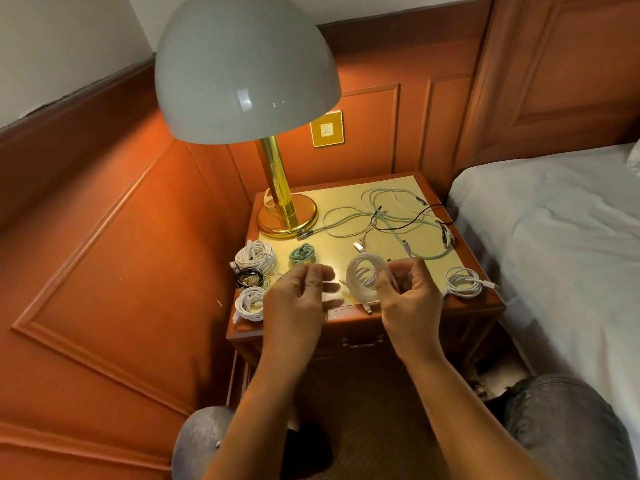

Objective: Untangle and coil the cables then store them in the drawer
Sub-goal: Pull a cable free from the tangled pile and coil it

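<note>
A coiled white cable loop (366, 282) is held upright above the front edge of a wooden nightstand with a yellow top (346, 251), gripped by the curled fingers of the right hand (410, 292). The left hand (299, 294), just beside the loop, has its fingers loosely curled; whether it pinches the cable's blurred tail cannot be told. Left of that hand lie three coiled cables, two white (255, 258) and one black (249, 276); beyond it, a coiled mint-green cable (302, 253). Right of the right hand rests another white coil (463, 282). Farther back sprawls a tangle of green, white and black cables (398, 216), beside a brass lamp with a grey dome shade (277, 188). The drawer handle (363, 342) sits below the hands.
</note>
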The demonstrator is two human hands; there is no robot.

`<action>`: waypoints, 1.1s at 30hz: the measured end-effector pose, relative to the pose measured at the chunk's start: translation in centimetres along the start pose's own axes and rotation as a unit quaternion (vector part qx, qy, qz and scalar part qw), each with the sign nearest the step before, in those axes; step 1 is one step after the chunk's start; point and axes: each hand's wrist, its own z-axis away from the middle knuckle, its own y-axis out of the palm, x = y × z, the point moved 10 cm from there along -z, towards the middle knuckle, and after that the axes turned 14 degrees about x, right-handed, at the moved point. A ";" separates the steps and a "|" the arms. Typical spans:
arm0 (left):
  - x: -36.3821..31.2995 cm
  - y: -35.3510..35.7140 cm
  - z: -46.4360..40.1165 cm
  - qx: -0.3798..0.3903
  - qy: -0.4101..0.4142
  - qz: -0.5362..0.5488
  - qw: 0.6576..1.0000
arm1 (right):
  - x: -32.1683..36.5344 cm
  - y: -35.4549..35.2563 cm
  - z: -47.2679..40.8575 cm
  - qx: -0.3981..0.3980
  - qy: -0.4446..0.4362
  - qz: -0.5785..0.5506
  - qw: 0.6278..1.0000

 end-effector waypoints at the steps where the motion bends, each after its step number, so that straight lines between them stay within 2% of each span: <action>1: -0.4 -0.4 -0.5 0.000 0.023 -0.093 0.995 | 0.0 -0.1 -0.2 0.017 0.002 -0.006 1.000; 3: -0.7 0.1 -1.7 0.042 0.065 -0.251 0.965 | 0.6 0.0 -0.3 0.056 -0.007 -0.005 0.998; 4: -0.6 0.8 -2.4 0.081 0.078 -0.291 0.950 | 1.0 0.2 -0.3 0.078 -0.011 0.001 0.997; 7: -0.3 3.3 -3.8 0.212 0.095 -0.344 0.910 | 1.8 0.7 -0.2 0.132 -0.019 0.010 0.991; 10: -0.7 4.5 -4.4 0.265 0.090 -0.368 0.886 | 2.2 0.7 -0.3 0.165 -0.020 0.024 0.986; 14: -0.7 5.4 -4.6 0.290 0.074 -0.415 0.859 | 2.6 0.5 -0.7 0.194 -0.009 0.055 0.979; 21: 0.8 5.5 -4.6 0.268 0.031 -0.417 0.868 | 3.0 0.2 -1.5 0.270 0.031 0.124 0.954; 23: 1.4 6.0 -4.4 0.277 0.012 -0.412 0.868 | 3.2 -0.2 -1.9 0.255 0.036 0.134 0.957; 29: 2.7 7.7 -3.8 0.309 -0.025 -0.413 0.856 | 2.5 -1.4 -2.3 0.185 0.063 0.072 0.978; 33: 3.9 8.0 -3.7 0.311 -0.039 -0.427 0.848 | 1.8 -1.4 -2.3 0.173 0.076 0.074 0.979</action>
